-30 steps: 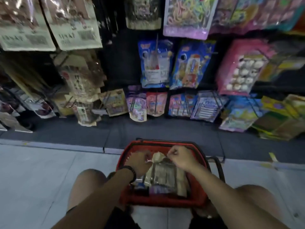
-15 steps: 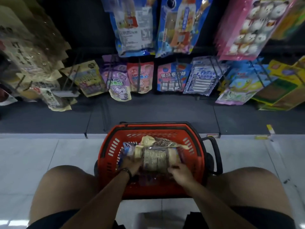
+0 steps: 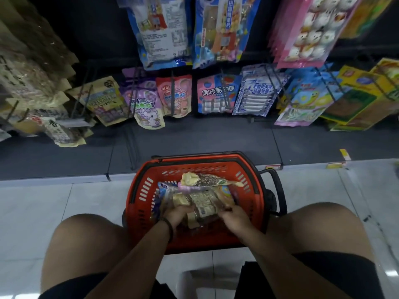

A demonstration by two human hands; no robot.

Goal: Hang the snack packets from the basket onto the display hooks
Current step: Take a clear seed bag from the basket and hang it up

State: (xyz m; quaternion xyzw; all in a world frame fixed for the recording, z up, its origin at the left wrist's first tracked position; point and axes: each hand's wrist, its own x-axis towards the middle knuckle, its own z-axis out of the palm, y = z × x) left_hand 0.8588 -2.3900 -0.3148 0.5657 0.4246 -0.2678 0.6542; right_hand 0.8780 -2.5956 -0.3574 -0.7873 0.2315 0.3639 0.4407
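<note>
A red plastic basket (image 3: 140,190) stands on the floor between my knees and holds several snack packets. On top of the pile lies a beige packet (image 3: 200,201). My left hand (image 3: 177,214) grips the packet's near left edge and my right hand (image 3: 232,215) grips its near right edge. A sunflower-seed packet (image 3: 207,181) lies further back in the basket, with a blue packet (image 3: 165,187) at the left. Display hooks (image 3: 172,91) with hung packets run along the dark rack beyond the basket.
The rack's lowest row holds purple, pink and blue-white packets (image 3: 254,91), with larger blue bags (image 3: 162,29) above. Brown paper packets (image 3: 32,83) hang at the left, yellow-green ones (image 3: 362,98) at the right. A dark base shelf (image 3: 194,139) lies between rack and basket. A white stool (image 3: 205,283) is under me.
The view has tipped down from the rack to the basket. Both hands dropped from the beige packet's top to its near edge, and it now lies flat on the pile.
</note>
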